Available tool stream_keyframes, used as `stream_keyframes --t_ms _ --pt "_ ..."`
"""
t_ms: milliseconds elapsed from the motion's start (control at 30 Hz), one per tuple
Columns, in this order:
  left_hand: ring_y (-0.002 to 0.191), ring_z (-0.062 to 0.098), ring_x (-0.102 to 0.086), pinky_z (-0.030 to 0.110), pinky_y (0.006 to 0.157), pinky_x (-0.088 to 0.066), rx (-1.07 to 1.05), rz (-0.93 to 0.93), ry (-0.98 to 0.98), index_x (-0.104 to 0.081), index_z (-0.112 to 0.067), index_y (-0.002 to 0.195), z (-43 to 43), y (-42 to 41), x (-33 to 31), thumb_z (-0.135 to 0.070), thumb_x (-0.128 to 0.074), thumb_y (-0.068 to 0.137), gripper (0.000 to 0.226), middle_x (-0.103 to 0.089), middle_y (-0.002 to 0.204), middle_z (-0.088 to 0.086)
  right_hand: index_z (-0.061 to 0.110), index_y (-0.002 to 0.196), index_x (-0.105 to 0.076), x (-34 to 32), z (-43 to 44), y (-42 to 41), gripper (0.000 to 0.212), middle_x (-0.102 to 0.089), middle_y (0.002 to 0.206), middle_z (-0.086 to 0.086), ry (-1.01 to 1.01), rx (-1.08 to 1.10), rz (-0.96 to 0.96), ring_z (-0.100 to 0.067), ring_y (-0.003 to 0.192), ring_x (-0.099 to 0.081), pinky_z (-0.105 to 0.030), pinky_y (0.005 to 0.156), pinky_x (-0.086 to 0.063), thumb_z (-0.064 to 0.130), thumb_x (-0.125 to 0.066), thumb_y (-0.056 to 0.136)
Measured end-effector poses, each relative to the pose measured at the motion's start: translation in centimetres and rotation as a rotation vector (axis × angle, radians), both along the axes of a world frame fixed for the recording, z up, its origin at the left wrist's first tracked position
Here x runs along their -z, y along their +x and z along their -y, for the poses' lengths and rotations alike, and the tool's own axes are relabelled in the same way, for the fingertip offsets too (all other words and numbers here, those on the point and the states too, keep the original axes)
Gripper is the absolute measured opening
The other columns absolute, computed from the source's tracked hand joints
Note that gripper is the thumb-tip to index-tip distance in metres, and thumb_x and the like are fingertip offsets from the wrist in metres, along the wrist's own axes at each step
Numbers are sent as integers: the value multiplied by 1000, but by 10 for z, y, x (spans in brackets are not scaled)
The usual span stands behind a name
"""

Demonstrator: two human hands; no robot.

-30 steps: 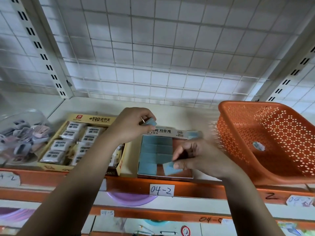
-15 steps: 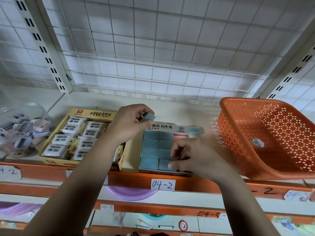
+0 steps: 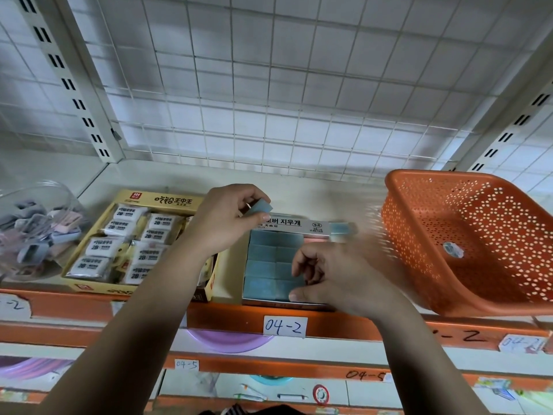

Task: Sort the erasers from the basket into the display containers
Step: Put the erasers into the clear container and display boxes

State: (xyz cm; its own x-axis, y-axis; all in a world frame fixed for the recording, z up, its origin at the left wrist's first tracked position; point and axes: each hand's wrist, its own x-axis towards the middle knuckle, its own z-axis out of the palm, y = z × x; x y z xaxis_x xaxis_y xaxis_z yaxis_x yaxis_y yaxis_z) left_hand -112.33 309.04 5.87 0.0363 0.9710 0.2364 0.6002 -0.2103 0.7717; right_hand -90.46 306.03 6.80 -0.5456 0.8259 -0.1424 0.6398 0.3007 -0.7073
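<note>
So the left hand (image 3: 223, 223) is pinching a small pale blue rectangular eraser (image 3: 259, 207) between thumb and fingertips, holding it up just above the back edge of the grey cardboard display box of blue erasers (image 3: 269, 265). The eraser's long side runs roughly left to right, tilted a bit, and the open slots lie down and toward the person from it, so I'd guess it needs to come down and forward. The right hand (image 3: 335, 277) sits lower, right over the box's near right corner, fingers loosely curled with tips touching the blue erasers already packed there; it doesn't seem to be holding anything. One small wrapped eraser (image 3: 453, 250) is left in the orange perforated plastic basket (image 3: 425, 235), tipped up on the shelf (image 3: 299, 187) at right.
</note>
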Motion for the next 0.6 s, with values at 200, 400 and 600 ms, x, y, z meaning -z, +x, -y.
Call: stream_keyframes --t_ms 200,400,600 --pt "90 15 -67 28 83 -52 75 181 -131 -71 -29 102 -2 -5 -7 -18 -80 77 28 -69 92 -8 22 77 -67 14 -34 14 12 -66 72 6 179 179 -196 -8 68 -60 -27 67 -49 23 -79 78" --pt "84 22 -68 27 86 -52 256 264 -287 -68 -31 113 -3 0 -26 -3 -81 72 51 -64 99 8 14 80 -69 29 -74 34 8 -69 73 -5 235 289 -245 -25 72 -65 -39 71 -52 7 -73 81" --pt "79 24 -70 34 77 -59 386 208 -348 -68 -16 100 -7 17 -39 -1 -73 81 25 -56 98 7 17 80 -67 50 -78 36 17 -69 75 -7 242 294 -379 -20 68 -64 -34 66 -49 0 -68 85"
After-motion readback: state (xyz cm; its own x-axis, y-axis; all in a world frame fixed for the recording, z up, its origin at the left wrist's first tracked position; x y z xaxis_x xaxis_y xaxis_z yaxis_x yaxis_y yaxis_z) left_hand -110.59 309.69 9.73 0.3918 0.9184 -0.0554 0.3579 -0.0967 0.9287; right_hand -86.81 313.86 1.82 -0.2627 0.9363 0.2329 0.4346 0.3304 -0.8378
